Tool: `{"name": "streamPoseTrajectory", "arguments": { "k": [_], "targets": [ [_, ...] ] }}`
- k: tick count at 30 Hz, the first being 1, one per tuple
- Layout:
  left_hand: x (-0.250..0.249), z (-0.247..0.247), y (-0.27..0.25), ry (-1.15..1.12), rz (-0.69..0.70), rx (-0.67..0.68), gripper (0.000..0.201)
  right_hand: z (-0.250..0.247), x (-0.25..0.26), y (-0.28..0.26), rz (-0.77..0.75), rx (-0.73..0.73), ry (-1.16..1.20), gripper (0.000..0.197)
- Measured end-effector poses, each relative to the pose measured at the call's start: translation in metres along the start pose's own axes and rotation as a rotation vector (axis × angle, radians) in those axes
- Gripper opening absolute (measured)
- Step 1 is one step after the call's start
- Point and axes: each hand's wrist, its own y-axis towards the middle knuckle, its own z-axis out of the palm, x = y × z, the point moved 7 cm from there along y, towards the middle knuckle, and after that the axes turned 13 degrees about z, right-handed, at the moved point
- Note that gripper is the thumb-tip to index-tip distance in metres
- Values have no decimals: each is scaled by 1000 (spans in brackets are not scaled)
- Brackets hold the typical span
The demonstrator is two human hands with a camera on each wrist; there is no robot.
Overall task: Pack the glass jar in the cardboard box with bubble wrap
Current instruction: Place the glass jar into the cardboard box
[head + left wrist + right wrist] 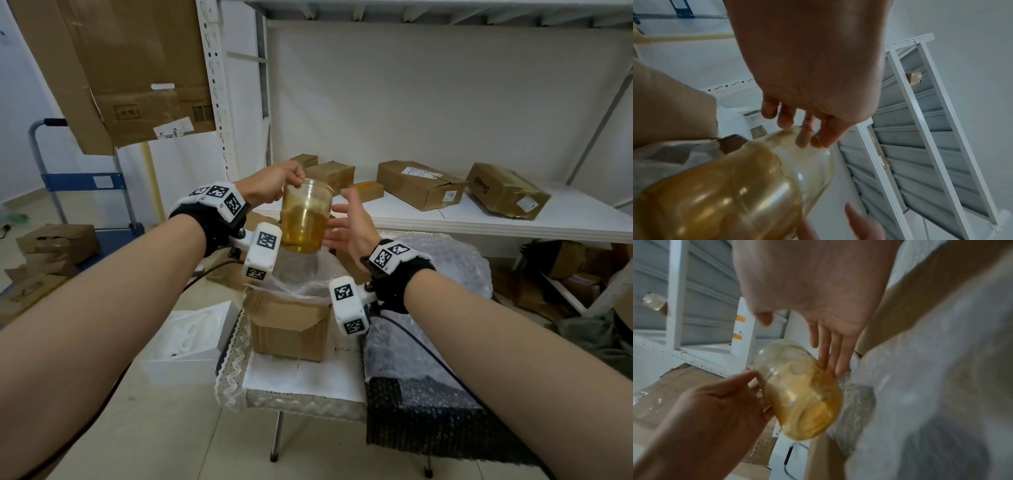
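A yellow-tinted glass jar [305,216] hangs upright in the air above the open cardboard box [287,329]. My left hand [294,186] pinches the jar's rim from the left, with the fingers curled over the top edge. In the left wrist view that left hand [797,128] grips the rim of the jar [731,186]. My right hand [337,224] is open with straight fingers at the jar's right side, touching it or nearly so. The right wrist view shows those fingers [830,356] along the jar [797,394]. Bubble wrap [298,279] lines the box's opening.
The box stands on a small table with a lace cloth [301,380]. A big sheet of bubble wrap [435,318] lies to the right. A white box [191,339] sits on the floor at left. Several cardboard parcels rest on the white shelf [513,219] behind.
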Motion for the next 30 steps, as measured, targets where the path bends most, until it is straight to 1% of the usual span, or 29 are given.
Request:
{"name": "streamPoseTrajectory", "arguments": {
  "k": [1, 2, 4, 5, 6, 8, 9, 11, 13, 14, 16, 20, 22, 23, 24, 25, 26, 27, 29, 30],
  "targets": [
    [3, 5, -1, -1, -7, 18, 26, 3, -2, -1, 46, 60, -45, 57],
    [5, 11, -3, -3, -26, 40, 26, 5, -7, 2, 76, 81, -102, 71],
    [12, 22, -8, -12, -69, 89, 25, 2, -16, 6, 86, 51, -231, 100],
    [17, 26, -10, -22, -86, 110, 24, 3, -20, 9, 74, 37, -297, 110],
    [20, 30, -13, -33, -109, 131, 23, 5, -23, 9, 56, 38, -354, 112],
    [26, 35, -16, -50, -138, 173, 19, 9, -30, 14, 52, 21, -411, 108],
    [29, 36, -18, -56, -148, 188, 16, 10, -33, 17, 58, 2, -438, 109],
    [35, 36, -22, -58, -199, 216, 2, 8, -34, 19, 62, -41, -494, 109],
    [44, 31, -25, 26, -257, 226, 18, 3, -32, 16, 68, -83, -514, 105],
    [46, 27, -27, 118, -278, 253, 22, -1, -32, 17, 67, -99, -500, 105],
    [45, 27, -32, 277, -274, 369, 26, -6, -28, 14, 61, -121, -463, 104],
    [37, 45, -47, 420, -293, 659, 42, -8, -25, 11, 80, -145, -383, 101],
    [32, 54, -53, 491, -260, 769, 49, -10, -24, 9, 69, -150, -355, 100],
    [29, 57, -56, 517, -246, 812, 49, -12, -24, 8, 64, -151, -332, 98],
    [30, 61, -58, 510, -230, 845, 44, -14, -24, 8, 53, -155, -306, 97],
    [31, 65, -59, 467, -219, 858, 34, -16, -24, 7, 52, -162, -273, 97],
    [32, 69, -62, 401, -214, 859, 23, -18, -24, 6, 50, -177, -232, 98],
    [34, 72, -64, 357, -209, 846, 17, -22, -24, 4, 54, -197, -184, 102],
    [39, 79, -66, 351, -177, 821, 13, -28, -26, 3, 82, -218, -99, 113],
    [42, 81, -66, 362, -169, 810, 10, -29, -27, 3, 88, -211, -73, 114]
  ]
}}
